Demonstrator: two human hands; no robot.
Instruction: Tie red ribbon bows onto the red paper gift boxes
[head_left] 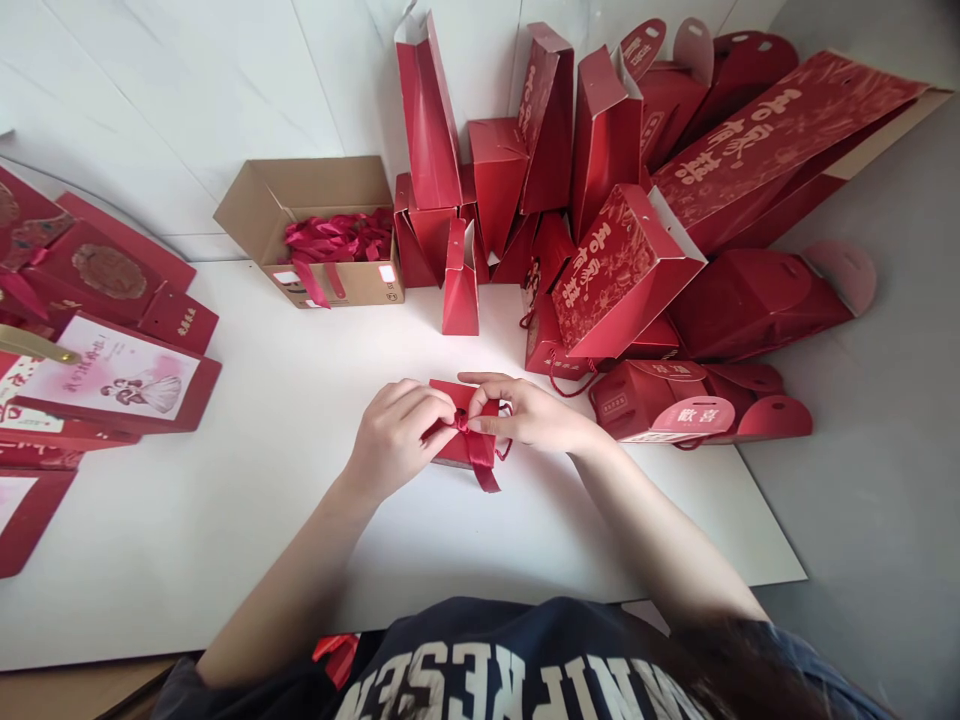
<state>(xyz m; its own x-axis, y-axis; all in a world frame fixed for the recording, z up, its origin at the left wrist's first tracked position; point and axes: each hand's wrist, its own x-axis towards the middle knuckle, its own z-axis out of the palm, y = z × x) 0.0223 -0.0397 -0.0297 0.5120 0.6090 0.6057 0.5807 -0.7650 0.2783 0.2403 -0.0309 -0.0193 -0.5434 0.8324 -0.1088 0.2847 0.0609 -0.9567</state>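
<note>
A small red gift box [444,390] lies on the white table in front of me, with a corded handle [505,450] at its right side. Across its top runs a dark red ribbon [481,462], its loose tail hanging toward me. Over the box's left part, my left hand [401,435] pinches the ribbon at a small loop or knot. From the right, my right hand [525,412] pinches the same ribbon between thumb and forefinger, its other fingers partly extended. Both sets of fingertips nearly meet at the knot and hide part of it.
A cardboard box [330,285] full of red ribbons stands by the wall. Red gift bags [427,130] and handled gift boxes [757,300] crowd the back right. More red boxes and a couple-printed card [124,370] sit at the left. The white table [247,480] ends close to my body.
</note>
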